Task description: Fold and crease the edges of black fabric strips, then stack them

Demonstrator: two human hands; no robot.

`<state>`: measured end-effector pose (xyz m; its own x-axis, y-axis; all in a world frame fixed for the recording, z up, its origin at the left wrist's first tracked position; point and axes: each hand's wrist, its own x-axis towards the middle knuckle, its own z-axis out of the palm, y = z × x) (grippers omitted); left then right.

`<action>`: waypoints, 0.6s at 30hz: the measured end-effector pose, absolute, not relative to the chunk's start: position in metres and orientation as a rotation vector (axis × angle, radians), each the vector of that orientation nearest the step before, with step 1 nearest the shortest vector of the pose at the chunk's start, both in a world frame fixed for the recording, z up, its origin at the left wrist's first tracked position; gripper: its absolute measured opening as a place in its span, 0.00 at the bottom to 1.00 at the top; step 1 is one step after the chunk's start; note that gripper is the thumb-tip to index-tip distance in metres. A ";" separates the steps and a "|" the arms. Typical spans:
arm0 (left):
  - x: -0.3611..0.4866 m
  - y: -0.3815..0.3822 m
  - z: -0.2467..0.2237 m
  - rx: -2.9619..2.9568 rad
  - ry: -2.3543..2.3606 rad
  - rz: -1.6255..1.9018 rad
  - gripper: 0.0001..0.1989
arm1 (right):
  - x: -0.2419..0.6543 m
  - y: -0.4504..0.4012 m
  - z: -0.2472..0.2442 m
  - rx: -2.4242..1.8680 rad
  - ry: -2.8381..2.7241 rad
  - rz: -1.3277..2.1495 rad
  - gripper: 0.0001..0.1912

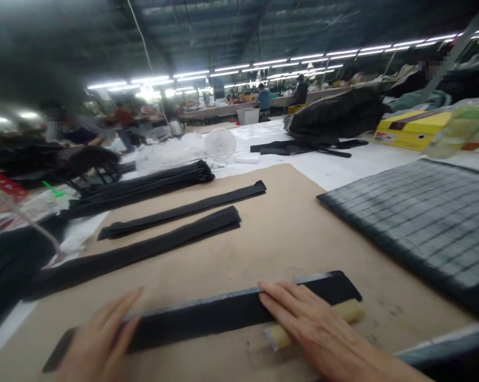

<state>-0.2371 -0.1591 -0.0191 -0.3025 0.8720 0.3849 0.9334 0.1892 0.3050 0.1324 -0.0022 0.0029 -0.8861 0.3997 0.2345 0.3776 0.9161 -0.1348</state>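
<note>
A long black fabric strip (207,318) with a pale line along its far edge lies across the brown paper (287,223) in front of me. My right hand (303,313) rests on it right of the middle, fingers stretched out flat. Beneath that hand's palm shows a short tan roll (348,311), partly hidden; whether the hand presses on it I cannot tell. My left hand (99,337), smeared by motion, is over the strip's left part with its fingers extended and apart. Contact there is unclear.
Farther back lie two folded black strips (144,254) (191,207) and a thicker black stack (155,183). At right is a grey checked fabric pile (418,212), with a yellow box (412,130) behind. A small round fan (220,143) stands beyond; people sit in the background.
</note>
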 end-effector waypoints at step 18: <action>0.011 0.013 0.001 -2.564 -2.427 -0.580 0.10 | 0.192 0.081 0.016 -1.027 -2.886 0.562 0.03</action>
